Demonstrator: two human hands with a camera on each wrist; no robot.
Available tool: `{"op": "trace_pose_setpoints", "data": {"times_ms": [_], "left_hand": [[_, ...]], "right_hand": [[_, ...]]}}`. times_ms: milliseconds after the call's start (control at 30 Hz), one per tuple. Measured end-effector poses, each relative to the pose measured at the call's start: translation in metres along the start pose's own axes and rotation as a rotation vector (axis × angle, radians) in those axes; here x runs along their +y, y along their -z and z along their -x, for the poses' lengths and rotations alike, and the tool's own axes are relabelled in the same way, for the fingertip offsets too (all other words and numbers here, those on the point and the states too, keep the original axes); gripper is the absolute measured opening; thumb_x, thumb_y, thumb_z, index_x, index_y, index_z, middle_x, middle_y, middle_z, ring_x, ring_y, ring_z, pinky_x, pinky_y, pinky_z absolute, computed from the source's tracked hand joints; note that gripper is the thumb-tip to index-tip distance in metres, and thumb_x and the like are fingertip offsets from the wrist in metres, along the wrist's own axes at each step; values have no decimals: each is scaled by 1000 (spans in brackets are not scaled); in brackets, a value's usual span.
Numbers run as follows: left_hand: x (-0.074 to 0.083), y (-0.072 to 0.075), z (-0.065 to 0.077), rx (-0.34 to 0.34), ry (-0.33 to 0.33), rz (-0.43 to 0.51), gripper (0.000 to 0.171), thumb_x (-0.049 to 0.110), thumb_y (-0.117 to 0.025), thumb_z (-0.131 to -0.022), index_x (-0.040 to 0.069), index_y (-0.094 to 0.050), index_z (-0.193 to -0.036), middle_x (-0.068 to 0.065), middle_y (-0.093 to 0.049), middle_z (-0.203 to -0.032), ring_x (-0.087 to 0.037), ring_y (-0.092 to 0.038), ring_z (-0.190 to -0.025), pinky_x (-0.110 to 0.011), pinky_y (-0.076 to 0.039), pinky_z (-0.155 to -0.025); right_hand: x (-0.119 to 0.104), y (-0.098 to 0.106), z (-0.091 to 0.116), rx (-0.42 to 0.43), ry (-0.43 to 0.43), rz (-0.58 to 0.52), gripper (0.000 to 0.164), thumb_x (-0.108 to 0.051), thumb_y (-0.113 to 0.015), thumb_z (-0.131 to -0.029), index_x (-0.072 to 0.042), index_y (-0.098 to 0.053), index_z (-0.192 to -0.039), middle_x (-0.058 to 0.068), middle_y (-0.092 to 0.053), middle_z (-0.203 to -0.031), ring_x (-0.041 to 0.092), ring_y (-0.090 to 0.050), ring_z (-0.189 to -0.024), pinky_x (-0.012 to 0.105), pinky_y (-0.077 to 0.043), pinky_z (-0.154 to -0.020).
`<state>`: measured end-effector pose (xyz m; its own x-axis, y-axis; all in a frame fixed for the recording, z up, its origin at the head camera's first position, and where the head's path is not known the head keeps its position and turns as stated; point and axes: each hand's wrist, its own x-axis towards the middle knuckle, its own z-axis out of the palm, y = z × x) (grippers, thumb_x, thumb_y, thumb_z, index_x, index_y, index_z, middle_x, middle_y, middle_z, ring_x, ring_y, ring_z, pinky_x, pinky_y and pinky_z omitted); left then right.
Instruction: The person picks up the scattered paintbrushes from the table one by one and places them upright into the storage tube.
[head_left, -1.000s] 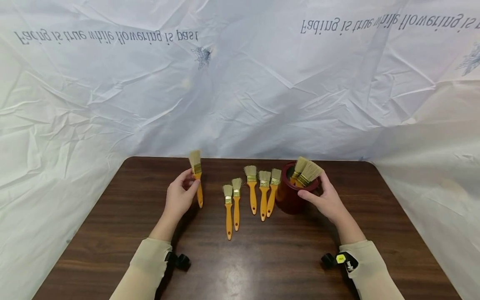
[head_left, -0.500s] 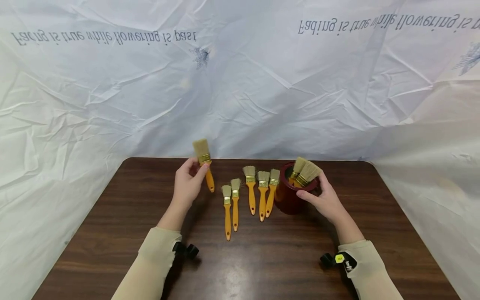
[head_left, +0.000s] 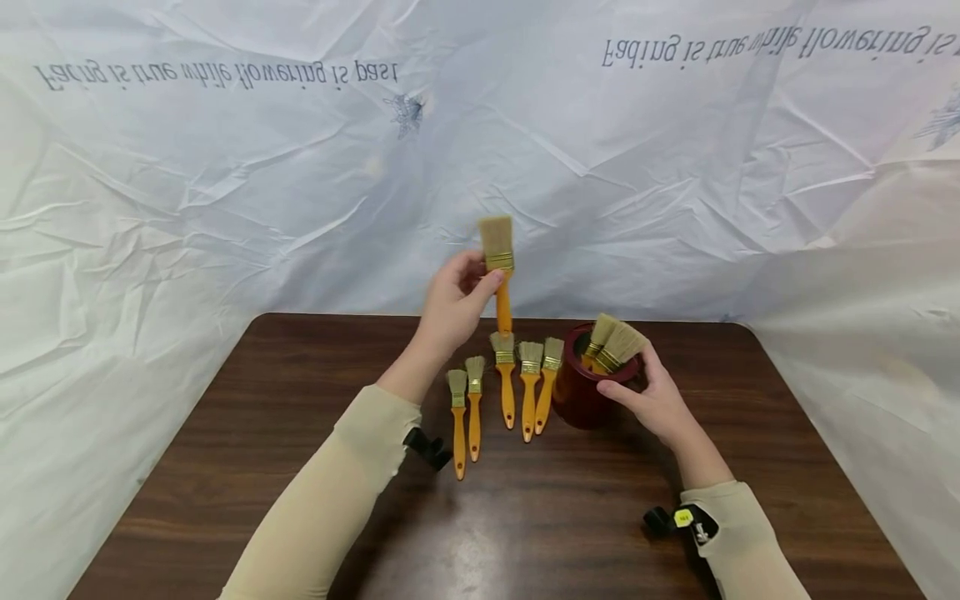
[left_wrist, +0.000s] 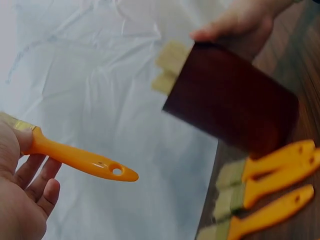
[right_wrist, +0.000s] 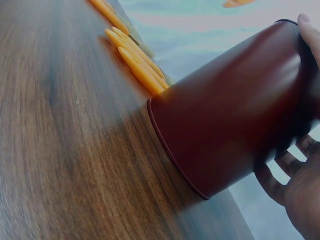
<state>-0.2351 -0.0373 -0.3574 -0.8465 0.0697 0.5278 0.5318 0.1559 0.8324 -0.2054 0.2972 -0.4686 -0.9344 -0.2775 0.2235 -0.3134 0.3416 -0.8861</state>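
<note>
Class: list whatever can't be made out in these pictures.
Head view: the dark-red cylindrical pot hides lower handles of two pale-bristled brushes.
Left wrist view: left edge cuts off bristles of the raised orange-handled flat brush.
Right wrist view: pot wall hides its inside.

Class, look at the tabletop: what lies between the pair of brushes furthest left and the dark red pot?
Three more brushes, orange-handled, lie between that pair and the pot, as the head view shows.

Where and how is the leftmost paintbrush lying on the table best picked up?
Probably mid-handle, from above and the left: the leftmost paintbrush lies flat, its slim orange handle toward the person, with a neighbouring paintbrush close on its right.
</note>
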Motion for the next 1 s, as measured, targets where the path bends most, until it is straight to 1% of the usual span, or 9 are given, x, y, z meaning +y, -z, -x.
{"op": "trace_pose_setpoints", "data": {"times_ms": [133,233,333,400,533,667,833,933,1000], "left_hand": [[11,-20,-8,-45,-12,64,31,10,-68,-110,-1,-63,-138,-19,-73,-119,-31,-71,-101,-39,-59,-91],[18,-35,-10,-70,-18,87,34,11,-68,-110,1,-61,-141,-19,-73,-121,-33,-71,-103,-36,-58,-93],[24,-49,-12,-90,-37,72,36,12,-68,-110,1,-59,-143,-19,-72,-123,-34,-71,-104,-33,-57,-92],[26,-58,-12,-102,-46,58,37,12,-68,-110,1,-59,-144,-19,-72,-123,-31,-71,-103,-31,-57,-91],[26,-74,-11,-129,-35,11,34,13,-69,-110,4,-62,-141,-15,-73,-120,-23,-72,-100,-27,-57,-88],[20,-85,-8,-175,-12,-59,28,15,-70,-110,6,-67,-136,-10,-74,-116,-16,-71,-96,-25,-59,-84],[9,-91,-2,-284,-2,-183,27,20,-67,-112,7,-68,-135,-4,-74,-114,-10,-69,-94,-22,-57,-81],[4,-93,2,-339,-4,-258,29,24,-64,-113,8,-68,-137,-2,-74,-116,-10,-69,-98,-22,-56,-84],[1,-93,3,-366,-12,-319,28,27,-63,-114,9,-69,-135,-2,-75,-118,-11,-69,-101,-24,-56,-86]], "right_hand": [[1,1,0,-3,11,-3,84,-14,-75,-105,-20,-26,-172,15,-47,-157,14,-52,-136,14,-47,-100],[1,1,0,-4,13,-1,84,-14,-75,-105,-21,-26,-172,14,-47,-156,12,-52,-135,13,-47,-100],[1,2,-1,-2,12,6,83,-15,-75,-105,-20,-26,-172,14,-48,-156,12,-52,-135,13,-47,-100],[1,2,-1,-1,15,10,83,-15,-75,-105,-20,-26,-172,14,-48,-156,13,-51,-136,14,-47,-100],[1,1,-1,-2,30,8,83,-13,-75,-105,-19,-26,-172,14,-48,-156,11,-52,-134,14,-47,-100],[1,1,-1,-1,27,5,83,-14,-75,-105,-19,-25,-172,15,-47,-157,10,-52,-134,14,-46,-100],[0,1,-1,-1,8,-2,85,-15,-75,-106,-19,-23,-173,16,-45,-160,13,-50,-137,13,-45,-101],[0,1,-1,-6,9,-8,85,-15,-75,-106,-19,-23,-173,16,-44,-161,14,-49,-138,13,-45,-101],[0,0,-1,-9,16,-10,85,-14,-74,-106,-19,-23,-173,16,-44,-162,16,-49,-139,13,-46,-101]]}}
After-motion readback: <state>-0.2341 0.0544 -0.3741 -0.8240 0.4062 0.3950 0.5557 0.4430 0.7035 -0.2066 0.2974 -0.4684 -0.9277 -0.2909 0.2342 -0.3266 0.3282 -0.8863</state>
